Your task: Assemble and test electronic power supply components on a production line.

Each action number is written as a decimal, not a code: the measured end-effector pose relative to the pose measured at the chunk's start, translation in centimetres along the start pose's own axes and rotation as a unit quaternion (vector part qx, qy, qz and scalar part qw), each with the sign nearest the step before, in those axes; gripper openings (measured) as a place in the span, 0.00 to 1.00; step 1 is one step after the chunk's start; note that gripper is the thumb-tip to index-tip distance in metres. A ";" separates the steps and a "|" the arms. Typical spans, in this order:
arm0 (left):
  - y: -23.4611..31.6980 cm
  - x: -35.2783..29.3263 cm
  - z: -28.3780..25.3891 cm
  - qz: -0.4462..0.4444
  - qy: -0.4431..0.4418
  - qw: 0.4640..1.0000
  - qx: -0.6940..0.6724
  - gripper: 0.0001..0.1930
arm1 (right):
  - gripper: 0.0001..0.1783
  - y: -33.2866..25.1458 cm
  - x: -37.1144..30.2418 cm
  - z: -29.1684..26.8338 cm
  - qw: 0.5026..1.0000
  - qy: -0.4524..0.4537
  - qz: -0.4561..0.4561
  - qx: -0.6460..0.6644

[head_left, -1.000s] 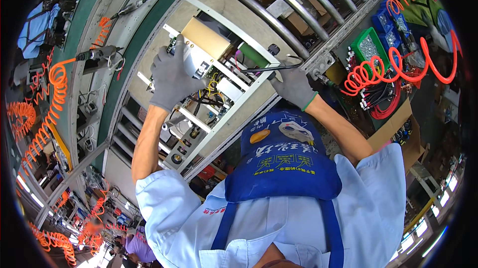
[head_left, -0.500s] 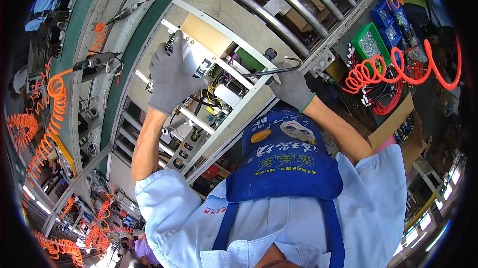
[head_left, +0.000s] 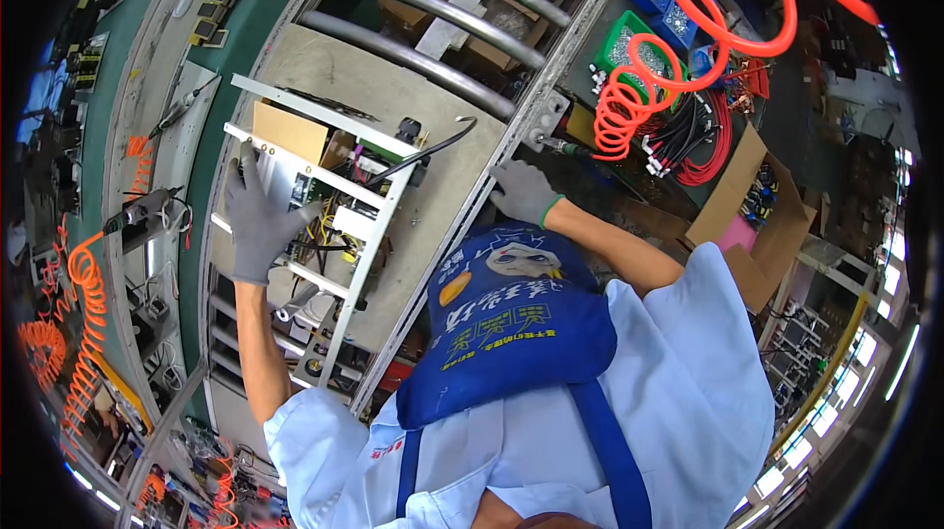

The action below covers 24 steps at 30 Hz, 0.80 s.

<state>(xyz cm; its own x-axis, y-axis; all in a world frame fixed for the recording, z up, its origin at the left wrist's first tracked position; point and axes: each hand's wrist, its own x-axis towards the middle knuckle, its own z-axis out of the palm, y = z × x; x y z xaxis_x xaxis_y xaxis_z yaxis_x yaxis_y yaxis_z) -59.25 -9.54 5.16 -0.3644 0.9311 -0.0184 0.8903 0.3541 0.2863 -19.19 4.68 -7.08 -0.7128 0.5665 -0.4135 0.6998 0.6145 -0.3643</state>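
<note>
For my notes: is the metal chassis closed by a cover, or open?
Open. The chassis is a bare white frame; wires and boards show between its bars. The left hand lies flat on it.

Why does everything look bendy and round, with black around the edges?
Head view: a fisheye lens curves straight things, so the metal rollers and the white frame bow toward the rim. Head view: the black ring is the edge of the lens circle. Head view: light is bright and even, the gloved left hand and right hand look sharp, and things at the rim get squashed and small.
</note>
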 end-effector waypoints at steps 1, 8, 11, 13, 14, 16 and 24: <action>0.0 0.0 0.0 0.000 0.002 1.000 -0.022 0.66 | 0.20 1.9 -0.1 0.4 0.998 0.027 0.002 -0.052; 7.6 -3.2 -4.9 -0.065 0.226 0.972 0.014 0.40 | 0.25 15.5 6.3 1.4 0.975 -0.162 0.111 -0.107; 15.2 -9.2 -3.4 -0.092 0.196 0.967 -0.132 0.15 | 0.31 18.2 7.4 3.6 0.928 -0.287 0.225 0.076; 18.6 -11.8 1.2 -0.018 0.046 0.982 -0.183 0.14 | 0.36 19.2 7.3 5.1 0.915 -0.235 0.245 0.219; 20.2 -12.8 5.0 -0.043 0.024 0.972 -0.228 0.14 | 0.30 19.4 6.9 5.8 0.904 -0.180 0.247 0.298; 19.1 -13.2 12.0 -0.156 -0.083 0.946 -0.272 0.17 | 0.22 19.7 6.7 6.4 0.881 -0.219 0.274 0.318; 11.7 -12.7 30.5 -0.175 0.033 0.983 -0.039 0.12 | 0.23 19.2 -5.0 5.4 0.929 -0.234 0.223 0.178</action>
<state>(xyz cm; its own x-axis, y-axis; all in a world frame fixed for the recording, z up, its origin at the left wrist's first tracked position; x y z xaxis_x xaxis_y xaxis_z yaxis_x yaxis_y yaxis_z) -35.86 -14.54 -20.43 -0.6648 0.7440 -0.0674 0.6836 0.6422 0.3467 -1.92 10.64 -16.49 -0.3078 0.3698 -0.8767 0.9514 0.1076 -0.2886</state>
